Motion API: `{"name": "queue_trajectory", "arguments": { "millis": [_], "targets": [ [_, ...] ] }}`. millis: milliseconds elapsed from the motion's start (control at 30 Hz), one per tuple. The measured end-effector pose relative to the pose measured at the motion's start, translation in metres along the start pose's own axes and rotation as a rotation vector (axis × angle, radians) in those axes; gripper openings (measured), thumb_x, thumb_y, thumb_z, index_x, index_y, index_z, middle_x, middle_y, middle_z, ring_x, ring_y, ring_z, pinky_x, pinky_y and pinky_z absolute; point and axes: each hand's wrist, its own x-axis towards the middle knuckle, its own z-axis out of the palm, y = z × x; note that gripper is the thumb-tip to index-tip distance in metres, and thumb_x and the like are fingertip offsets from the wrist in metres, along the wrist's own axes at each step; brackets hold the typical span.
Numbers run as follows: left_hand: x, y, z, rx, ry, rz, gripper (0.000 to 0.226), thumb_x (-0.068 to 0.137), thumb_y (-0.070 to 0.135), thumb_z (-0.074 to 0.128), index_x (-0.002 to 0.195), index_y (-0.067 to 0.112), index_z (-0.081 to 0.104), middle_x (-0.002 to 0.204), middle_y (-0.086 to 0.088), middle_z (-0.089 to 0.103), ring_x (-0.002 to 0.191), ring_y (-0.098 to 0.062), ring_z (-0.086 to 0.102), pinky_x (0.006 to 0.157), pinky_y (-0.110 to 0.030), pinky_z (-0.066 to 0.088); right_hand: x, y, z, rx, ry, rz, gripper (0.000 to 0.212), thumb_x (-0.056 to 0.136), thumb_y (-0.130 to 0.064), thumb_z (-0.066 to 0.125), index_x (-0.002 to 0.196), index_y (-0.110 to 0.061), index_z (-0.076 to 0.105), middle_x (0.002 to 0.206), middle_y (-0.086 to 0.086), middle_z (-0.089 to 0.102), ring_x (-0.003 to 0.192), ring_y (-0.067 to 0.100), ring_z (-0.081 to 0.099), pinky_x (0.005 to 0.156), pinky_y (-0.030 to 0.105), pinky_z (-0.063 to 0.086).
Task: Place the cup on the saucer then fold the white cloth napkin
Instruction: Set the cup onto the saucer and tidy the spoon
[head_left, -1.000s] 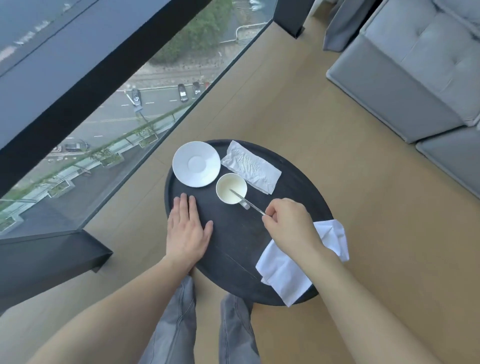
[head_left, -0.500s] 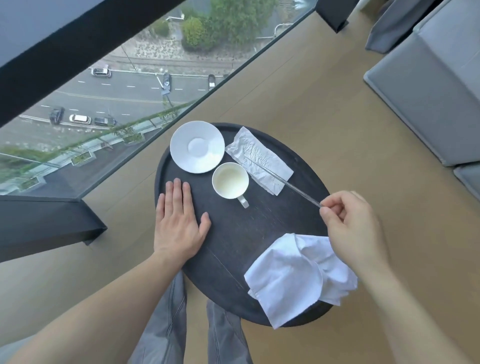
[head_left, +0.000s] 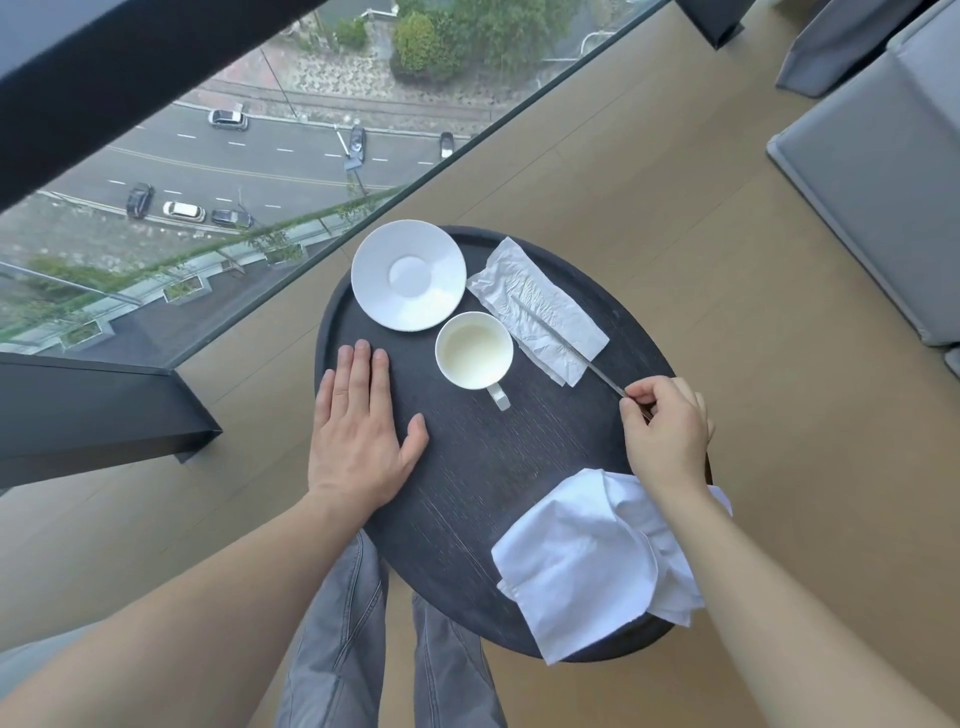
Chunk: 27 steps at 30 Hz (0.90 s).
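Cup (head_left: 474, 349) sits on the dark oval surface (head_left: 519, 457), just beside the saucer (head_left: 409, 274) and nearly touching its near rim — not yet on it. It is white, likely ceramic, so stiff, smooth and breakable, and it holds a pale liquid that could slop if it tilts. Its small handle (head_left: 498, 397) points toward the person; I would judge that the best place to pinch it, or else around the wall from above, keeping it level for the short lift onto the saucer's centre ring.

White cloth napkin (head_left: 597, 556) lies rumpled at the near right edge of the surface, one part hanging over the rim. It is soft and limp and will need flattening before any fold holds; the corners are the places to take it.

The right hand (head_left: 667, 431) is pinched on the end of a thin metal utensil (head_left: 561, 340), whose far end lies across a crinkled paper napkin (head_left: 537, 317) beyond the cup. The left hand (head_left: 363, 436) rests flat and open on the surface, holding nothing, near the saucer.
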Motion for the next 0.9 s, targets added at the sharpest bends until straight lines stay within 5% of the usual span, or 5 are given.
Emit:
{"name": "queue_trajectory", "arguments": {
  "millis": [200,333,467,733,900],
  "targets": [
    [0.0,0.001,-0.003,-0.008,-0.011,-0.001,0.086,0.096,0.057,0.038,0.162,0.006,0.02,0.171,-0.016,0.019,0.16,-0.031,0.009,0.13,-0.044,0.005,-0.019,-0.028,0.0,0.074,0.053,-0.19,0.014,0.088,-0.013,0.072,0.101,-0.015,0.069,0.1,0.0,0.063,0.093,0.024,0.057,0.084,0.044,0.049],
    [0.0,0.001,-0.004,-0.019,-0.02,-0.003,0.086,0.096,0.057,0.038,0.162,0.006,0.02,0.171,-0.016,0.019,0.16,-0.03,0.008,0.13,-0.045,0.006,-0.042,-0.072,0.016,0.287,-0.085,-0.256,0.022,0.086,-0.027,0.076,0.105,-0.016,0.071,0.098,-0.004,0.06,0.075,0.011,0.061,0.071,0.024,0.052],
    [0.0,0.001,-0.006,-0.048,-0.002,-0.003,0.086,0.096,0.058,0.041,0.162,0.006,0.023,0.171,-0.016,0.02,0.16,-0.03,0.01,0.13,-0.044,0.006,-0.054,-0.096,0.041,0.338,-0.145,-0.208,0.024,0.085,-0.028,0.079,0.106,-0.018,0.071,0.099,-0.006,0.061,0.074,0.01,0.064,0.071,0.02,0.051],
    [0.0,-0.001,-0.004,-0.058,0.015,0.007,0.085,0.096,0.058,0.041,0.161,0.006,0.024,0.171,-0.016,0.022,0.16,-0.031,0.012,0.129,-0.045,0.009,-0.063,-0.106,0.06,0.277,-0.012,-0.235,0.012,0.091,-0.019,0.075,0.101,-0.012,0.076,0.086,-0.001,0.063,0.073,0.009,0.06,0.067,0.006,0.041],
    [0.0,-0.003,-0.004,-0.084,0.031,0.012,0.085,0.096,0.059,0.043,0.16,0.005,0.028,0.17,-0.016,0.024,0.159,-0.03,0.014,0.129,-0.045,0.01,-0.065,-0.113,0.063,0.228,0.127,-0.281,0.01,0.093,-0.011,0.072,0.098,-0.007,0.079,0.078,0.004,0.065,0.066,0.018,0.059,0.064,0.018,0.044]
  ]
}}
